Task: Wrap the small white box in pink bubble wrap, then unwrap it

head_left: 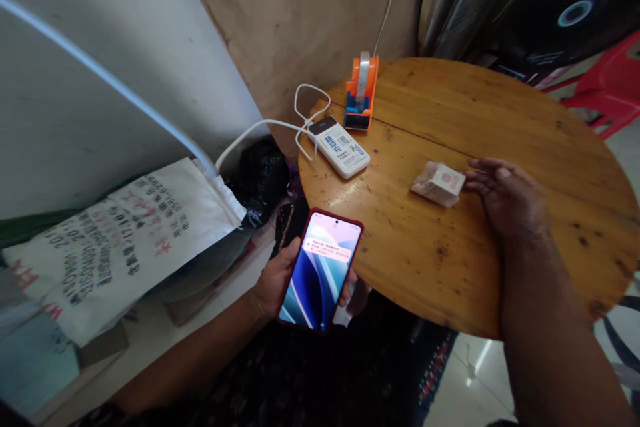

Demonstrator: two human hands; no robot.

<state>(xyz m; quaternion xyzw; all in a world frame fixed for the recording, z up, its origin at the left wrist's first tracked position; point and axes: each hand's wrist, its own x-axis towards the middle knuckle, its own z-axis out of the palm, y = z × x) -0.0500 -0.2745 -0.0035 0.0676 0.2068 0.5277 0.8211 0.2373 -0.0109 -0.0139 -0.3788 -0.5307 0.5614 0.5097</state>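
Phone (320, 273) in a dark red case is held up close, over dark clothes (280, 373) on the lap. The left hand (273, 287) holds it, with the thumb on one side and fingers on the other. The screen is lit up, blue and pink, with a small box of words near the top.

The right hand (515, 203) is over the round wooden counter (425, 247). It holds nothing, and its fingers are loose and a bit bent. Just by the fingertips is a small white box (443, 181) with clear wrap on it. I cannot tell if they touch.

Off to the left lies a big white sack (135, 233) with black and red writing. A shiny black bag (265, 177) is past its end.

Farther back on the counter is a flat white gadget (343, 147) with a white cord (273, 123). Behind it is an orange tape holder (371, 97) with clear tape.

A red plastic chair (610, 83) is far off to the right. Behind the counter is a brown wall (320, 13).
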